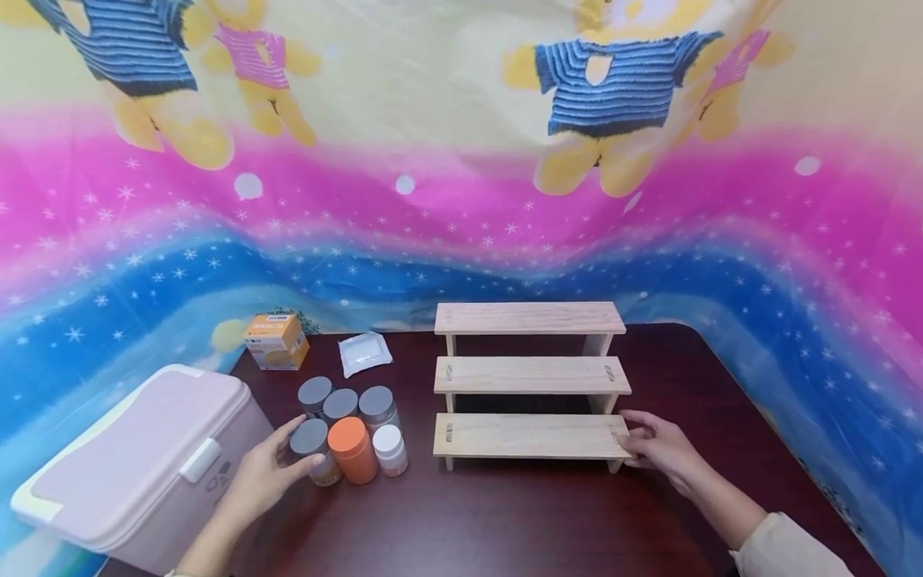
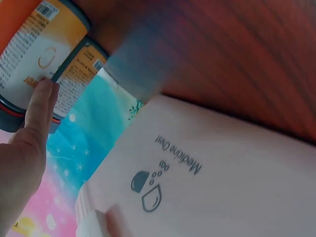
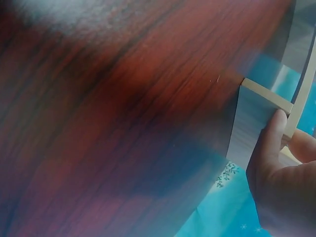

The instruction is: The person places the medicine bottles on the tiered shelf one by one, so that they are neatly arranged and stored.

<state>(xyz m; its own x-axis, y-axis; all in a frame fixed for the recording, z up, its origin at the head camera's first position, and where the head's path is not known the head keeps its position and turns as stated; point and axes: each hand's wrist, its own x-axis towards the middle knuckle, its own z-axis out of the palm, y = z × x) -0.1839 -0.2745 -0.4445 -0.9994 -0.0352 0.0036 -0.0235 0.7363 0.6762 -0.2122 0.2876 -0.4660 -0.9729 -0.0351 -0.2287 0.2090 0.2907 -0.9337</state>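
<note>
My left hand (image 1: pixel 261 474) grips a grey-lidded jar (image 1: pixel 312 439), its thumb at the near side and fingers at the left. In the left wrist view, a finger of that hand lies against the white-and-orange label of the jar (image 2: pixel 42 52). Beside that jar stand an orange bottle (image 1: pixel 353 453), a small white bottle (image 1: pixel 391 453) and several more grey-lidded jars (image 1: pixel 378 403). At the right, my right hand (image 1: pixel 659 447) pinches the end of the lowest step of a three-tier wooden stand (image 1: pixel 530 437). The right wrist view shows its thumb on the stand's side panel (image 3: pixel 256 111).
A pale lidded medicine chest (image 1: pixel 137 457) stands at the left, close to my left forearm. Farther back are an orange-and-white box (image 1: pixel 276 343) and a flat white packet (image 1: pixel 364 353). A patterned cloth (image 1: pixel 461 200) hangs behind the dark wood table (image 1: pixel 505 521).
</note>
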